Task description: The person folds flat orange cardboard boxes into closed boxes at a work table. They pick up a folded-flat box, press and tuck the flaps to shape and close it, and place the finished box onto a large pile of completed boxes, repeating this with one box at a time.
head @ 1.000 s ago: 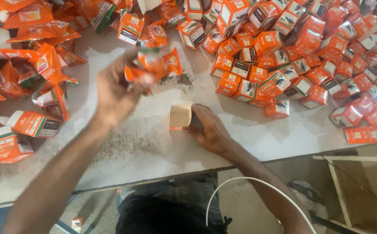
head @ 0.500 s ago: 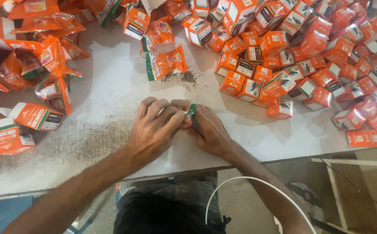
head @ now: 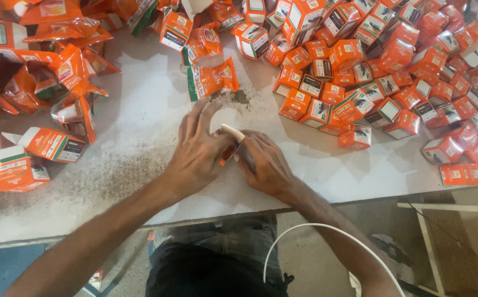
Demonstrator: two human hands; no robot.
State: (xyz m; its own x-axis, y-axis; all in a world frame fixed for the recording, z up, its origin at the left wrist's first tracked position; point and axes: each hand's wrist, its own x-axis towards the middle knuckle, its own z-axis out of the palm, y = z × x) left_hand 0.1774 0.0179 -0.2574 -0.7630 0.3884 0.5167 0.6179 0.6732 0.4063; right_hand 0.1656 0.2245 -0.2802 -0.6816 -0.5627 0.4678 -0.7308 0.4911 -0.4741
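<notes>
Cardboard of the small orange carton (head: 231,144) looks thin and light, so it probably bends or crushes easily; better to take it at the folded edges than on the flat faces. It lies on the white table (head: 140,126) between both hands. The left hand (head: 197,154) presses closed on one side, and the right hand (head: 266,165) pinches the other. A heap of orange boxes (head: 393,60) lies beyond.

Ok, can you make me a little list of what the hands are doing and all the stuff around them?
left hand: pressed on a small box, fingers spread
right hand: touching the same box from the other side
small box: between both hands, mostly hidden
table: white, dusty
orange boxes: big pile, upper right
orange packets: crumpled heap, upper left
</notes>
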